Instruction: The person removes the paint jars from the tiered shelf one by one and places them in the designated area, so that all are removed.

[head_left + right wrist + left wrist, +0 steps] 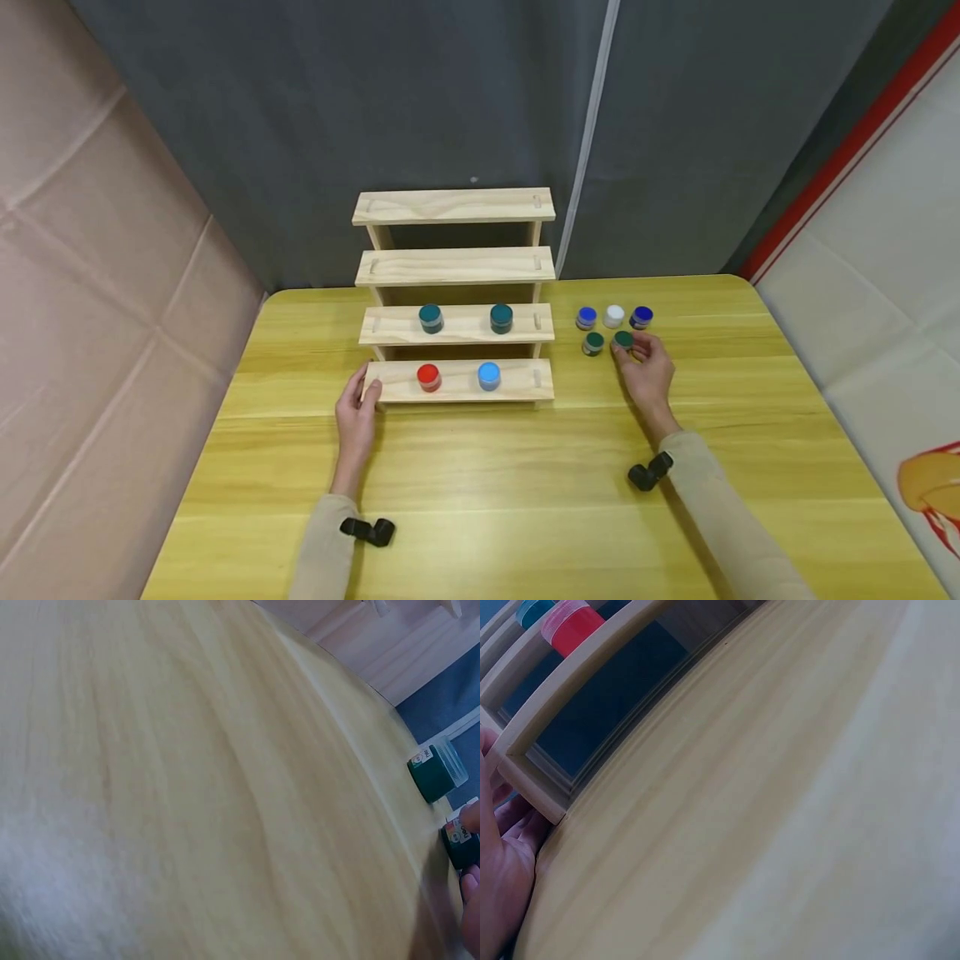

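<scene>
A stepped wooden display rack (453,267) stands at the back of the table. My left hand (356,415) grips the left end of its lowest step, thumb on top and fingers round the outer side. On that step sit a red paint jar (429,378) and a light blue jar (489,377). Two dark teal jars (431,318) occupy the step above. To the right of the rack, my right hand (649,372) pinches a small green jar (622,339) between thumb and fingers. Another green jar (433,771), labelled and clear-lidded, stands just left of it.
Behind the green jars are a blue jar (587,317), a white jar (613,316) and a dark blue jar (641,317). The upper two rack steps hold no jars. A grey curtain (337,125) hangs behind the yellow wooden table (480,500).
</scene>
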Available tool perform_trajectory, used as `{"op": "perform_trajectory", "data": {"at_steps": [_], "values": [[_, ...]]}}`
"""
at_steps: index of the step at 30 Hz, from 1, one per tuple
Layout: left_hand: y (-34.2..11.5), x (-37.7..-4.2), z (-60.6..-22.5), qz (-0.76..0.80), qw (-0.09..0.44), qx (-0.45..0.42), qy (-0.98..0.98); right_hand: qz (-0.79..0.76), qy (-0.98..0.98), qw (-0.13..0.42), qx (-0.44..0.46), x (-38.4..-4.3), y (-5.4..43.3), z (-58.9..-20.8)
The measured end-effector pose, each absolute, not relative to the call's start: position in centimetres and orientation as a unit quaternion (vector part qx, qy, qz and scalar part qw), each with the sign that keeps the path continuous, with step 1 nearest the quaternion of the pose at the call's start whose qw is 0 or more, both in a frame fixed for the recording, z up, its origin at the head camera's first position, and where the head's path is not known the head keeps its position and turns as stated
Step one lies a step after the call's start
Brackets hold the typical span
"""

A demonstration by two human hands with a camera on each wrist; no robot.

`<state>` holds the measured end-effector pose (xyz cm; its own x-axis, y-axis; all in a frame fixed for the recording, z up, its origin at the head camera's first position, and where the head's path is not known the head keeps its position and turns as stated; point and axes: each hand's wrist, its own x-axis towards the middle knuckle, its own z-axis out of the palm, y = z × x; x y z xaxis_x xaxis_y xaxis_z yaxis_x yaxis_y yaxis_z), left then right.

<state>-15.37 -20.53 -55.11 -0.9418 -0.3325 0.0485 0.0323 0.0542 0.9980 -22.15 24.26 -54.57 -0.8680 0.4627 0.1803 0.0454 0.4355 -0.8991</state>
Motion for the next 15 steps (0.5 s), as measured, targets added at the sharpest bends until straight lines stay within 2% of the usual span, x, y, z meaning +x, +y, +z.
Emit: {"op": "perform_trajectory", "data": {"at_steps": [10,15], "values": [[-20.8,-15.7,-56.5,-0.675,0.139,0.108,-0.716,0.529,-0.814,0.192,-0.144,-22.2,24.2,-53.5],[-20.7,-15.6,-56.3,-0.674,0.141,0.104,-0.718,0.535,-0.806,0.219,-0.124,-22.4,23.9,-52.4]]}}
